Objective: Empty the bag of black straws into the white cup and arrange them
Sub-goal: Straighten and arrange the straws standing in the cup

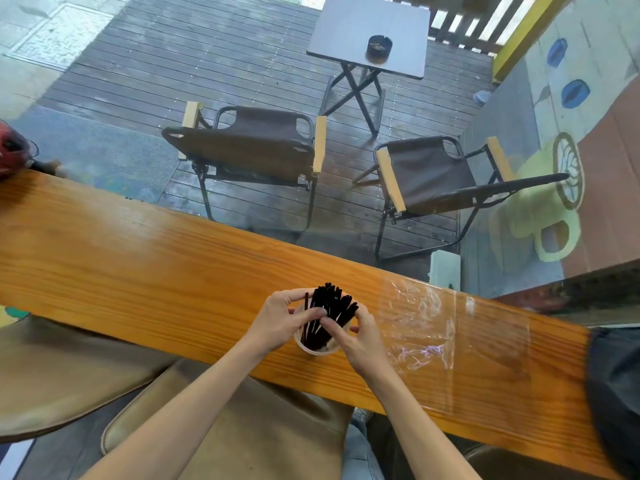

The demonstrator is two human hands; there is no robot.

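A person's two bare hands meet over a white cup (313,346) low in the centre of the frame. The left hand (280,318) curls in from the left, its thumb and fingers closed loosely around the bundle of black straws (329,315) that stands in the cup. The right hand (360,336) comes in from the right, its fingertips pinched against the lower part of the same bundle, near the cup's rim. The straws stand upright and fan out a little at the top, their ends rising above both hands. The cup sits on a long, glossy orange-brown wooden counter (156,258) that runs diagonally from the left edge of the frame down to the lower right. Just to the right of the cup, an empty clear plastic bag (446,337) lies flat and crinkled on the counter, apart from both hands. A dark object (616,393) lies at the counter's far right end, too blurred to identify. Both bare forearms reach up from the bottom of the frame over a tan cushioned seat (242,427). Beyond the counter, in the upper half of the frame, two dark folding chairs (249,143) with pale wooden armrests stand on grey wooden decking (207,64). Behind them stands a small grey folding table (370,32) with a dark ashtray (379,47) on top.
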